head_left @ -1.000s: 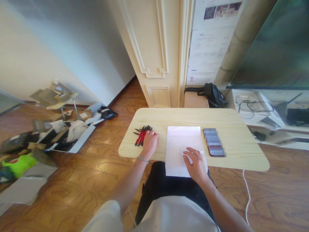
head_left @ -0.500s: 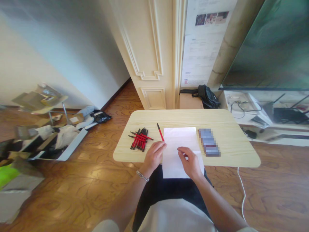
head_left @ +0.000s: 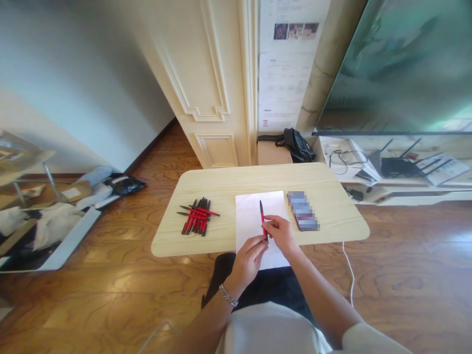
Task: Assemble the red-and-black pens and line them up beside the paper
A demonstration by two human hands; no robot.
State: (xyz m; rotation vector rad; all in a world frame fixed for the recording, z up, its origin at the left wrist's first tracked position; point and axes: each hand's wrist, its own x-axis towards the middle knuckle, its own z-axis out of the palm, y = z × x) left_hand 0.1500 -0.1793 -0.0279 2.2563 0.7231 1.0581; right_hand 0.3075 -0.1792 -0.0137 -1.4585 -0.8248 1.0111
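Observation:
A red-and-black pen (head_left: 262, 214) is held upright over a white sheet of paper (head_left: 245, 211), its black tip pointing away from me. My right hand (head_left: 282, 234) pinches the red barrel from the right side. At the pen's lower end, the fingers of my left hand (head_left: 250, 259) close on it, and a silver bracelet (head_left: 228, 296) circles that wrist. To the left, several more red-and-black pens (head_left: 197, 216) lie in a crisscrossed pile. The paper hangs a little over the table's near edge.
The light wooden table (head_left: 332, 196) bears a blurred-out rectangular object (head_left: 302, 211) right of the paper. Behind it a black bag (head_left: 298, 146) rests on a box. Cluttered boxes and packaging (head_left: 55, 226) are on the left floor, and a white cable (head_left: 348, 275) hangs at right.
The pen has moved right, from beside the paper's left edge to above the sheet. My right hand has come in and gripped it too. The view has turned somewhat to the right.

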